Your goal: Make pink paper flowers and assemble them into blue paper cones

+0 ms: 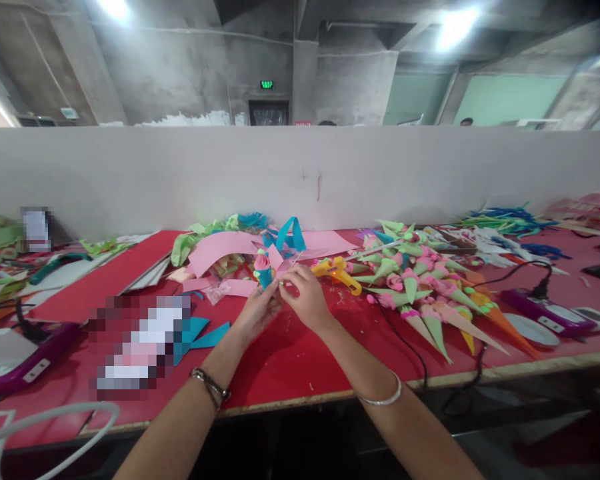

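Observation:
My left hand (pixel 257 310) and my right hand (pixel 305 298) meet over the red table (pixel 290 367), fingertips together on a small paper flower piece (pixel 266 267) with a pink rolled bud, a blue base and a pink petal. Both hands pinch it just above the tabletop. Pink paper strips (pixel 220 248) and blue ribbon loops (pixel 287 233) lie right behind it. A yellow glue gun (pixel 336 272) rests just right of my right hand.
A heap of finished paper cone flowers (pixel 425 287) covers the right side. Purple devices (pixel 547 310) (pixel 25 363) with cords sit at both ends. Blue cut shapes (pixel 200 333) lie to the left. A white partition (pixel 300 173) backs the table.

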Demonstrator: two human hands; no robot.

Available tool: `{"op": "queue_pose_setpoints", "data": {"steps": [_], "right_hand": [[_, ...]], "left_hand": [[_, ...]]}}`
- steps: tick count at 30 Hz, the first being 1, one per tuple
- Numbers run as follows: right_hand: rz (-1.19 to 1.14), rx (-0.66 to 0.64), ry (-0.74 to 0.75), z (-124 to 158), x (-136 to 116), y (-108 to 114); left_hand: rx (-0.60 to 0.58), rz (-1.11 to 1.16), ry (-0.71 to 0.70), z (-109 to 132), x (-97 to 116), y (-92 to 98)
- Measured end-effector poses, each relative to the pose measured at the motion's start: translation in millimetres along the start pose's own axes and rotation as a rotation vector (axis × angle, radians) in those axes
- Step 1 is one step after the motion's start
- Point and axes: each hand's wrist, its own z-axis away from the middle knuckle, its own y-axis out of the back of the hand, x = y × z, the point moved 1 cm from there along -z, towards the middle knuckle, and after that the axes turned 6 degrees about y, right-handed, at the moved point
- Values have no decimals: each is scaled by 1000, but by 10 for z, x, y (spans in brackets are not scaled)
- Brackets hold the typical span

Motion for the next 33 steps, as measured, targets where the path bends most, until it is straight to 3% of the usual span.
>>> {"op": "queue_pose_setpoints", "data": {"steps": [13,20,26,33], "right_hand": [[-148,203,-107,-24,-74,76],[-188,158,-137,-23,-65,72],[-156,238,-234,-18,-11,53],[-263,156,-283,3,-5,27]], "left_hand": [[-18,171,26,-53,63,66],[-147,55,187,-5,11,41],[-92,-3,250,-1,5,52],[-85,2,271,7,7,38]]}}
